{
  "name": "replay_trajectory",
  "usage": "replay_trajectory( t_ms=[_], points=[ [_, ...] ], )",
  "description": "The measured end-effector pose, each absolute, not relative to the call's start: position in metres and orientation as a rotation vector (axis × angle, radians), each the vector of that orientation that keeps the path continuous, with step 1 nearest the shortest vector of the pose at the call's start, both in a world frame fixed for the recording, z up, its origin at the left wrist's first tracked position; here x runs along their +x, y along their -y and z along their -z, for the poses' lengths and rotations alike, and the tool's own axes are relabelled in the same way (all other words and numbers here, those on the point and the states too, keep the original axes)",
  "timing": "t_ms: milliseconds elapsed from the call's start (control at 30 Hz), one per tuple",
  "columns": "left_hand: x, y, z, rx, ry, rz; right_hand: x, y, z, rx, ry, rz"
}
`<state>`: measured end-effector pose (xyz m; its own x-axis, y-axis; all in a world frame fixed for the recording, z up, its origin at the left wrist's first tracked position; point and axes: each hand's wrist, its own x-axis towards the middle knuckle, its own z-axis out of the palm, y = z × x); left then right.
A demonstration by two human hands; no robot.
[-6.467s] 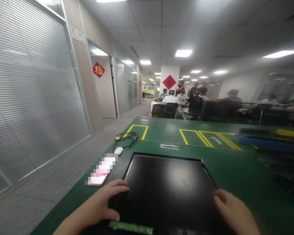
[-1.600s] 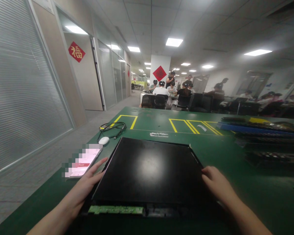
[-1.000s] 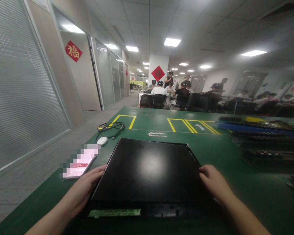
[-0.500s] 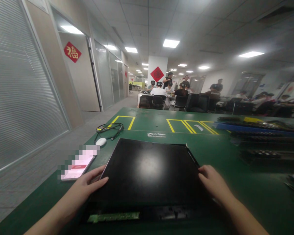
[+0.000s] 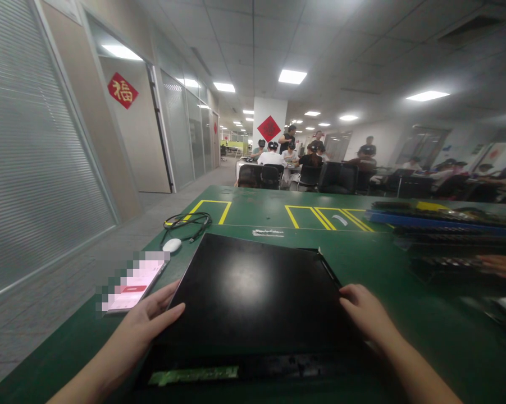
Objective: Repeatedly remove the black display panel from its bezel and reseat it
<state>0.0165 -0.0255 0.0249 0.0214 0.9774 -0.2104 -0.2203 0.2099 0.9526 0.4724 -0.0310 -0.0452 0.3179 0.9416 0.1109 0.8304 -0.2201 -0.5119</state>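
Note:
A glossy black display panel (image 5: 253, 306) lies over a dark frame in front of me, and a ceiling light reflects in its surface. My left hand (image 5: 158, 311) grips its left edge, thumb on top and fingers underneath, with that side slightly raised. At the opposite edge my right hand (image 5: 360, 306) is closed, thumb and fingers pinching the side; whether it holds the panel, the frame or both I cannot tell. A green circuit board strip (image 5: 194, 375) shows along the near edge. The frame's corner (image 5: 320, 253) sticks out at the far right of the panel.
Left of the panel are a lit phone-like screen (image 5: 132, 286), a white mouse (image 5: 172, 245) and a coiled black cable (image 5: 189, 224). Black strip-shaped parts (image 5: 442, 216) lie at right, near another person's hand (image 5: 503, 265). Yellow tape (image 5: 299, 207) marks the green table (image 5: 244, 196).
The panel's far left corner has risen slightly, while both my hands keep their grip. Another person's hand has come into view at the right edge. The view has shifted slightly.

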Motion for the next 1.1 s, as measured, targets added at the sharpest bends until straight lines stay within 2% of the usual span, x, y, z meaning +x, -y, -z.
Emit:
replay_trajectory(
  t_ms=[400,667,867,1100],
  points=[
    [0.021,0.03,-0.025,0.939,-1.096,-1.261,0.476,0.025,0.047,-1.973,1.311,-0.421],
    [0.012,0.025,-0.022,0.92,-1.121,-1.304,0.484,0.025,0.047,-1.696,1.155,-0.717],
    [0.012,0.024,-0.023,0.9,-1.1,-1.261,0.476,0.035,0.029,-1.4,1.0,-0.928],
    [0.012,0.024,-0.016,0.885,-1.085,-1.175,0.485,0.052,0.03,-1.425,0.825,-1.225]
  ],
)
